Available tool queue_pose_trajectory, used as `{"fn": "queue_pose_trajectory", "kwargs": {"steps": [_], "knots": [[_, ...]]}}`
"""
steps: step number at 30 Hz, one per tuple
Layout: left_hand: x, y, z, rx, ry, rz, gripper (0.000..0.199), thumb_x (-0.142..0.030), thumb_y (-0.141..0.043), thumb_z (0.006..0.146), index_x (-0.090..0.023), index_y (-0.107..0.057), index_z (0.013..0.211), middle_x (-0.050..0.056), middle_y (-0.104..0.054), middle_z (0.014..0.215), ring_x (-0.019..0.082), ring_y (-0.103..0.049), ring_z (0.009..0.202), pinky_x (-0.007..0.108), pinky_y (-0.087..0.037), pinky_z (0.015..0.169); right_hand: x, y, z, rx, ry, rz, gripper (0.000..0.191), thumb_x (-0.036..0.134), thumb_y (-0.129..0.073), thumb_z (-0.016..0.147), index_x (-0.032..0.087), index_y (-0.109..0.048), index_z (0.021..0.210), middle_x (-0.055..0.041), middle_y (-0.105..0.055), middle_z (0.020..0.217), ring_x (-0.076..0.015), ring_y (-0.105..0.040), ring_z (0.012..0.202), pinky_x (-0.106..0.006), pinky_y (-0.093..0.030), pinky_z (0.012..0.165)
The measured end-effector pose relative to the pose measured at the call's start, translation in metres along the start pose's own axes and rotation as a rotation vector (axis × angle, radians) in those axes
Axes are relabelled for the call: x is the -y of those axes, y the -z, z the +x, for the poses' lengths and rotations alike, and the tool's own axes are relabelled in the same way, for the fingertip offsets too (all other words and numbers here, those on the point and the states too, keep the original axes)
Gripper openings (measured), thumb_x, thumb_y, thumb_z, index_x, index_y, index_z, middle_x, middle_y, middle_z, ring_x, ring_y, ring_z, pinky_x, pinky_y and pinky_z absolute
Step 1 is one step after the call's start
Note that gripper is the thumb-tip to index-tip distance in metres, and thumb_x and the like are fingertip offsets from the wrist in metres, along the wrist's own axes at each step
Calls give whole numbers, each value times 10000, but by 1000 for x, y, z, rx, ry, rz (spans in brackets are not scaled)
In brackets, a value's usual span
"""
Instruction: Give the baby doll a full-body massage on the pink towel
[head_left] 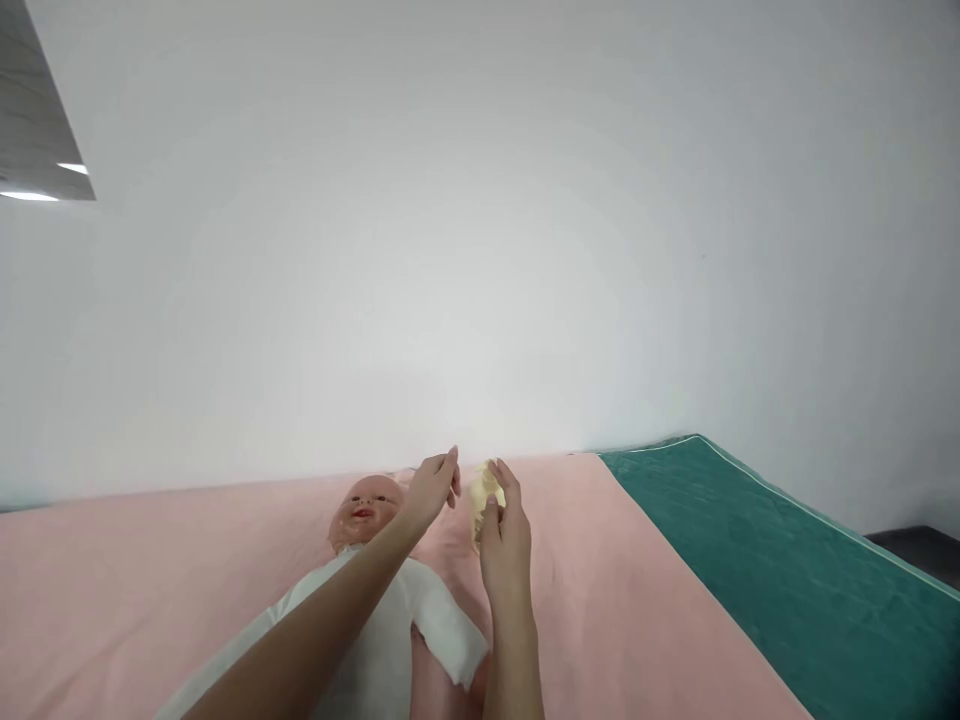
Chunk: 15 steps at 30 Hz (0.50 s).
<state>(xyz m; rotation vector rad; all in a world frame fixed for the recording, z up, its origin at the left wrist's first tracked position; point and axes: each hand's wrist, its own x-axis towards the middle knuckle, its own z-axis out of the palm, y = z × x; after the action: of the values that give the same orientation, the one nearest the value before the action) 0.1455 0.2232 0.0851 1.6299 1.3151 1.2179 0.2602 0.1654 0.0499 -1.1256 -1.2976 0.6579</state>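
Note:
A baby doll [367, 512] in a white long-sleeved garment [367, 640] lies on its back on the pink sheet. My left forearm crosses over its chest, and my left hand [435, 485] is beside its head, fingers loosely bent and apart with nothing seen in them. Just to the right, my right hand [508, 520] has its thumb and fingers around the edge of a small pale yellow item [481, 492], which looks like soft cloth. Its exact kind cannot be made out, and my fingers partly cover it. A small gap separates the two hands.
The pink sheet [150, 580] covers most of the surface, with a green cover [765, 560] to the right. A white wall [480, 230] stands right behind. A dark object [915, 552] shows at the far right edge, and a grey panel [37, 110] at the upper left.

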Motion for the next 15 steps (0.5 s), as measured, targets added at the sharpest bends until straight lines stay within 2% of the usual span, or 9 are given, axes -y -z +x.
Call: {"fn": "queue_pose_trajectory", "kwargs": {"steps": [3, 6, 15], "knots": [[1, -23, 6, -16, -24, -3, 546, -611, -305, 884, -198, -457, 561, -13, -497, 497, 129, -489, 423, 262, -391, 500, 1, -2, -1, 45, -36, 46, 474, 313, -297, 949, 272, -365, 1416, -43, -490, 1392, -223, -530, 1210, -398, -490, 951], [3, -36, 6, -36, -55, 3, 523, -590, -323, 893, -206, -434, 555, -15, -485, 498, 140, -504, 468, 265, -384, 516, 2, -4, -1, 63, -58, 83, 481, 282, -296, 945, 290, -342, 1425, -34, -501, 1382, -197, -530, 1213, -365, -487, 954], [9, -54, 2, -139, -87, 12, 464, -538, -299, 932, -214, -441, 631, -9, -481, 570, 145, -467, 543, 266, -324, 515, 1, -7, 1, -4, -78, 55, 483, 254, -356, 897, 280, -396, 1378, -31, -541, 1332, -194, -562, 1161, -304, -509, 855]]}}
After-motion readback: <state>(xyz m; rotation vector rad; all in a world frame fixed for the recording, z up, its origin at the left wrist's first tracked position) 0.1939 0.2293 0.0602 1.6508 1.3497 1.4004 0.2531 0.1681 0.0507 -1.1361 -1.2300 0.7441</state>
